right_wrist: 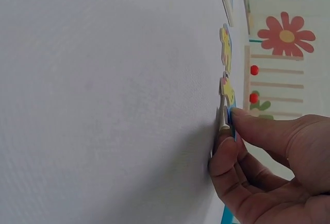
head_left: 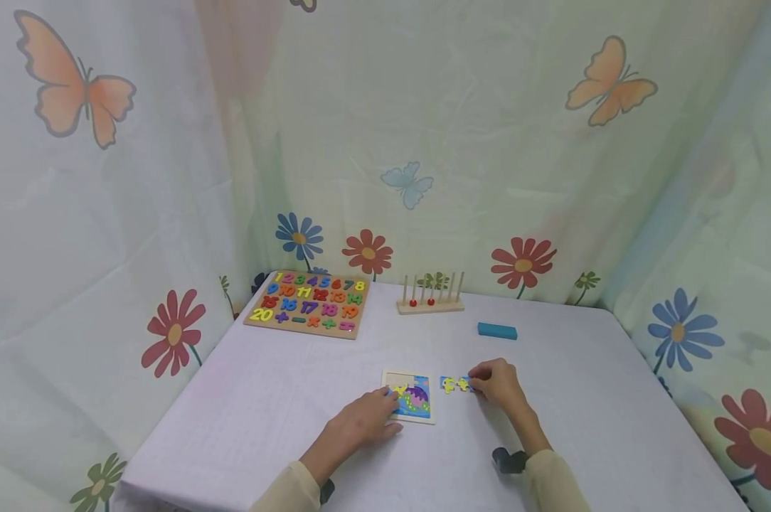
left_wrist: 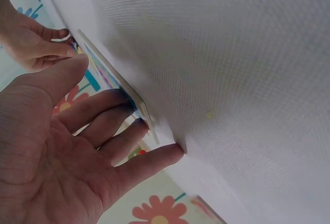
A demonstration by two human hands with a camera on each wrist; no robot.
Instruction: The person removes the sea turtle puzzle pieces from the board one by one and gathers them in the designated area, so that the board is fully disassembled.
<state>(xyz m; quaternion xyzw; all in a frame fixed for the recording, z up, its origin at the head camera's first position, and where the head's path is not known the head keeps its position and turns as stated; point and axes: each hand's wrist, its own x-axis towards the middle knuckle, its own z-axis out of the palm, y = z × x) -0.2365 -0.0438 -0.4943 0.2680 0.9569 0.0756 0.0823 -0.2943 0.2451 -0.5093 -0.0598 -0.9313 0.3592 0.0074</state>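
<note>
A small jigsaw puzzle board (head_left: 433, 410) with a pale wooden frame lies on the table, showing a purple and pink picture on blue. My left hand (head_left: 363, 419) rests its fingertips on the board's left part, with fingers mostly straight; in the left wrist view they lie along the frame's edge. To the right of the board is a loose yellow and blue puzzle piece (right_wrist: 226, 46). Beside it, my right hand (head_left: 497, 380) pinches another puzzle piece (right_wrist: 228, 89) between thumb and fingers. That piece appears slightly tilted off the cloth, and its right part is hidden by the fingers.
A number board (head_left: 309, 332) with colourful numerals lies at the back left. Behind the puzzle stands a wooden peg rack (head_left: 446, 307) with two red beads. A teal block (head_left: 497, 331) lies at the back right. Patterned curtains (head_left: 475, 142) enclose the white-covered table (head_left: 283, 427).
</note>
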